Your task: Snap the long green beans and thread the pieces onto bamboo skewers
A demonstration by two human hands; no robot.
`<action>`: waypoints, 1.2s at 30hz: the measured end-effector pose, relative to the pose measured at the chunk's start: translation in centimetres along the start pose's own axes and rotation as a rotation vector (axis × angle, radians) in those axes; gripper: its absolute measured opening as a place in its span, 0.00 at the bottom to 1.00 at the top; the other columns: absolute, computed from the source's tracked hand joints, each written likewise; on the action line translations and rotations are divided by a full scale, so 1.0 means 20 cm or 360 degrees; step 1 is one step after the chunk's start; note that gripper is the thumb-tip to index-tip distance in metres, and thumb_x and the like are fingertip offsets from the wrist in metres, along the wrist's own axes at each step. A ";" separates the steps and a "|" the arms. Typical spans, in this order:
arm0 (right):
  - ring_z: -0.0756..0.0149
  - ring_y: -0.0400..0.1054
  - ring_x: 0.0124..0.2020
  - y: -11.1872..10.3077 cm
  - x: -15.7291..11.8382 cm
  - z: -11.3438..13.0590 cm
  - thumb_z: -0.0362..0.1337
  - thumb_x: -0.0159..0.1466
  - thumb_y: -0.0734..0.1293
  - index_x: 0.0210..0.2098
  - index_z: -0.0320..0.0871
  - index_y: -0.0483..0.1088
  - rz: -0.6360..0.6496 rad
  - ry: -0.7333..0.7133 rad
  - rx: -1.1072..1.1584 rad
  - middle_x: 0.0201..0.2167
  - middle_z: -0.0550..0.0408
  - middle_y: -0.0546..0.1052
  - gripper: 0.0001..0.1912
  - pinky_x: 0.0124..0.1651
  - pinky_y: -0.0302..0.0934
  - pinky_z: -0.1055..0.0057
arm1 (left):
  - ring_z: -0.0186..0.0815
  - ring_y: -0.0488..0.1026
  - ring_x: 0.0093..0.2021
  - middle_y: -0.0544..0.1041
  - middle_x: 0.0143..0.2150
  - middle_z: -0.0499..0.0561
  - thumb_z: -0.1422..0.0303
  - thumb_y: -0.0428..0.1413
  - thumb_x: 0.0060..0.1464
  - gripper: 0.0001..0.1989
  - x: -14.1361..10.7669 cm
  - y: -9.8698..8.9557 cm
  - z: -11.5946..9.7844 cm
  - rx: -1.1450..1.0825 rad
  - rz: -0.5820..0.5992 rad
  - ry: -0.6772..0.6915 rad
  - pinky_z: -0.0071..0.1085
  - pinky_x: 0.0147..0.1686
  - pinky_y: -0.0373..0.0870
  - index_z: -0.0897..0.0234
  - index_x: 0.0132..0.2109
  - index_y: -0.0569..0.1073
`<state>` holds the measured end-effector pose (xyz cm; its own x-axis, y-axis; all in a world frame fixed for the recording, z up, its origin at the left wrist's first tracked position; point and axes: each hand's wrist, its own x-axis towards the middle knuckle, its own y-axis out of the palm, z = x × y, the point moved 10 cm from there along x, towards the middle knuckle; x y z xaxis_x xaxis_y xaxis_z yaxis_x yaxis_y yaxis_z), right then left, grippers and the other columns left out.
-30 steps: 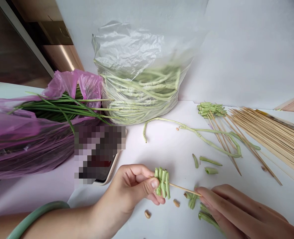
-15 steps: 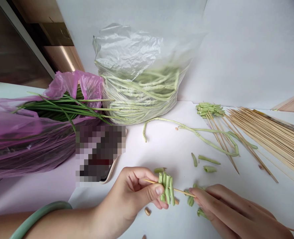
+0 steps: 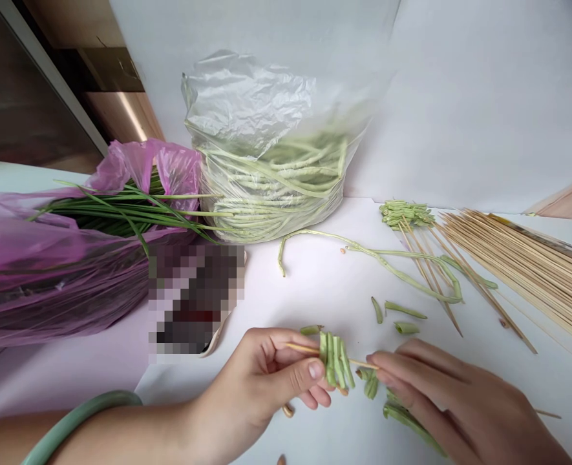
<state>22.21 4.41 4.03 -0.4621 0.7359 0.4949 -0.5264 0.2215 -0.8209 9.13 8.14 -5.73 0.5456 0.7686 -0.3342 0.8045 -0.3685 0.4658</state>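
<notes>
Several short green bean pieces (image 3: 335, 360) sit side by side, threaded crosswise on a thin bamboo skewer (image 3: 362, 363). My left hand (image 3: 271, 374), with a pale green bangle on its wrist, pinches the left side of the pieces between thumb and fingers. The skewer's tip pokes out over those fingers. My right hand (image 3: 460, 400) is closed on the skewer to the right of the pieces; its tail end shows beyond that hand. Loose cut bean pieces (image 3: 370, 385) lie between and beneath my hands, and another piece (image 3: 311, 329) lies just behind the left one.
A clear bag of long beans (image 3: 276, 187) stands at the back, beside a purple bag (image 3: 72, 278) of green stalks. A phone (image 3: 193, 303) lies at left. Filled skewers (image 3: 406, 213) and a bundle of bare skewers (image 3: 523, 265) lie at right. A long bean (image 3: 387, 265) crosses the table.
The threaded bean pieces have shifted slightly right and up with my left hand and now tilt the other way. My right hand has moved a little, uncovering a longer bean piece beneath it.
</notes>
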 end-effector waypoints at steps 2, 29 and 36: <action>0.67 0.75 0.30 0.02 0.00 -0.13 0.36 0.69 0.60 0.40 0.48 0.71 0.0067 0.0204 0.0104 0.32 0.58 0.78 0.08 0.26 0.68 0.80 | 0.31 0.77 0.28 0.82 0.29 0.52 0.60 0.67 0.46 0.17 0.01 -0.03 0.02 -0.0061 -0.0055 -0.0024 0.26 0.30 0.70 0.68 0.39 0.79; 0.74 0.60 0.17 0.19 -0.02 -0.06 0.36 0.66 0.63 0.36 0.50 0.73 0.0379 0.0383 0.0726 0.21 0.65 0.65 0.06 0.18 0.53 0.80 | 0.35 0.71 0.31 0.74 0.31 0.51 0.59 0.66 0.45 0.13 -0.06 0.08 -0.04 0.0466 0.0035 0.0197 0.30 0.36 0.68 0.64 0.31 0.75; 0.73 0.68 0.19 0.13 -0.03 -0.05 0.34 0.63 0.65 0.41 0.48 0.74 0.0334 0.0338 0.0632 0.24 0.62 0.73 0.08 0.21 0.63 0.82 | 0.31 0.69 0.30 0.73 0.26 0.48 0.54 0.66 0.45 0.18 -0.05 0.10 0.02 0.0281 0.0089 0.0054 0.25 0.35 0.67 0.66 0.29 0.75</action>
<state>21.82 5.16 1.43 -0.4532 0.8618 0.2278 -0.6882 -0.1758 -0.7039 10.30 6.37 -4.79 0.5848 0.7605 -0.2824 0.8035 -0.4949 0.3309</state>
